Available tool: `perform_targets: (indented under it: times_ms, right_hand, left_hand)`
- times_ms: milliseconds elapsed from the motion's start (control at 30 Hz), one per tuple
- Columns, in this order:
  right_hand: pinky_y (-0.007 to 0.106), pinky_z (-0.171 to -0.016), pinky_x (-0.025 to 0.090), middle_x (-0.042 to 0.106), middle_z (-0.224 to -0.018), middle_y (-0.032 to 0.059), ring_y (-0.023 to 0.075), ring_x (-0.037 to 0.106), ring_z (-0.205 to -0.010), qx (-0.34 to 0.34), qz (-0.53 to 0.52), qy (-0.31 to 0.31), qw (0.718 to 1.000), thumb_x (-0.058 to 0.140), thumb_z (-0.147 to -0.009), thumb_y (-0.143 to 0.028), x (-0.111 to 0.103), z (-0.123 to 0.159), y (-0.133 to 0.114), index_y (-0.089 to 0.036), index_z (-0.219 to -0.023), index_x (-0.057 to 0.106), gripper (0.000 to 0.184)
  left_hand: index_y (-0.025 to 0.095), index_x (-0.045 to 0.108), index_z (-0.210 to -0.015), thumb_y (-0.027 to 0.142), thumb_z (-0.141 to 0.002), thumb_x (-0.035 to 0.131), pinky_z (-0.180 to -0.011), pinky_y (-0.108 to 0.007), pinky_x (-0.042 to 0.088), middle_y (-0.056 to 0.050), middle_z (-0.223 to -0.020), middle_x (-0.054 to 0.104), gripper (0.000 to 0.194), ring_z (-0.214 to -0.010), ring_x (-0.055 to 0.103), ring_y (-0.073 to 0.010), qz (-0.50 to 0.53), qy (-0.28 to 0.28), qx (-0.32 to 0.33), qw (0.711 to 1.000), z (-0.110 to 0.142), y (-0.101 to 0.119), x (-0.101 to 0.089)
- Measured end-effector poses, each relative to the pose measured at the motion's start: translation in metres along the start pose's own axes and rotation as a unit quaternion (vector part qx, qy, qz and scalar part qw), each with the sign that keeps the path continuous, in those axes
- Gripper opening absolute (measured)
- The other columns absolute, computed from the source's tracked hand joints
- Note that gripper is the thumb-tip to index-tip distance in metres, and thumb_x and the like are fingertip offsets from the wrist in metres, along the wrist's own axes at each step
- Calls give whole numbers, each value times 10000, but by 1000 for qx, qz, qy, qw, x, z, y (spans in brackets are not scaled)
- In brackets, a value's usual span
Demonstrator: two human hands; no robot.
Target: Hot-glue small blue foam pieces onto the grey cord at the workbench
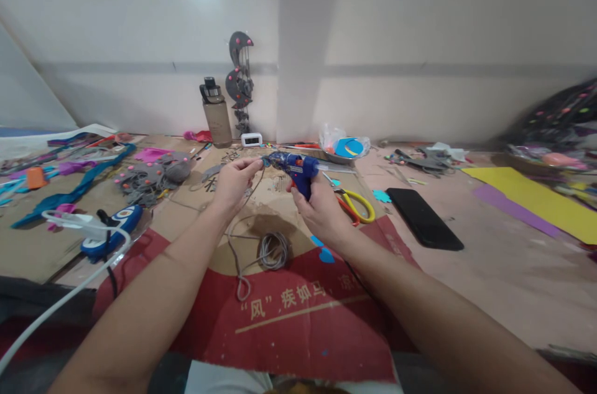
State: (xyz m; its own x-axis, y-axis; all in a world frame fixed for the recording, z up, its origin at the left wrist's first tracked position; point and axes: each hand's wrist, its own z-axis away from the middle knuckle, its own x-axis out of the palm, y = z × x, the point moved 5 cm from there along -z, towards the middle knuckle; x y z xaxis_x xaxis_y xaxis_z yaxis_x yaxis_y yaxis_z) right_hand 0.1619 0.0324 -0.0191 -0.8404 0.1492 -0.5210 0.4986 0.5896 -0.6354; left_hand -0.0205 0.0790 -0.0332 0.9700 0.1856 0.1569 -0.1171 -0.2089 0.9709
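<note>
My right hand (321, 204) is wrapped around the handle of a blue hot glue gun (301, 169), whose nozzle points left. A clear glue stick pokes out of its back end. At the nozzle tip, my left hand (237, 179) is closed in a pinch on the end of a grey cord (254, 190). A small bluish bit shows by those fingertips, too small to make out. Below both hands, the rest of the cord lies in a coil (273, 251) on a red and brown cardboard sheet (308, 325). Yellow-handled scissors (361, 206) lie beyond my right wrist.
A black phone (424, 219) lies to the right, near yellow paper (536, 198). On the left sits a blue power strip (112, 232) with a white cable. A bottle (217, 114) stands by the back wall, beside a hanging grey felt ornament (240, 86). Blue paper scraps (325, 254) dot the cardboard.
</note>
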Motion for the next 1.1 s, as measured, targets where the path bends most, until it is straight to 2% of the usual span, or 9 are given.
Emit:
perform_targets:
  times_ms: [133,367,633,733,933,1100]
  right_hand:
    - [415,-808,447,595,-936,129,253,566,-856,10,19,-18,1000,457,-820,-221,3,1,1,-146,-1057,479,249]
    - [420,-821,445,600,-939,117,253,567,-874,2,26,7,1000,443,-847,-253,-1,1,0,-175,-1053,476,223]
    - [402,-785,453,602,-951,138,255,570,-869,13,28,-9,999,425,-856,-264,1,2,-1,-136,-1097,478,278]
    - [402,-781,453,604,-949,134,255,572,-858,18,31,-1,999,428,-864,-293,-1,2,0,-139,-1096,482,284]
    - [410,-802,449,610,-958,134,271,568,-915,24,26,-24,999,427,-859,-284,1,3,-4,-151,-1121,474,297]
    - [422,-807,446,613,-966,139,279,569,-921,24,31,-9,999,428,-863,-300,0,3,-2,-154,-1115,488,297]
  left_hand:
    - [136,698,-737,341,-589,763,-414,-226,145,29,-549,514,261,-424,267,-34,-3,10,8,1000,-1,1,-1]
    - [132,708,-751,319,-603,759,-428,-227,162,20,-557,523,244,-444,279,-41,-27,21,18,999,0,2,-2]
    - [135,706,-745,321,-620,755,-426,-218,173,17,-567,519,230,-446,284,-38,-29,20,22,999,-1,2,-3]
    - [135,708,-754,326,-622,750,-424,-219,176,19,-555,513,235,-444,283,-42,-37,20,28,999,-1,2,-3]
    - [140,710,-758,339,-618,745,-434,-224,178,20,-568,515,246,-450,284,-44,-43,17,21,999,-1,1,-3]
    - [143,708,-748,344,-613,743,-441,-229,183,12,-577,540,245,-454,293,-50,-50,20,28,998,1,4,-3]
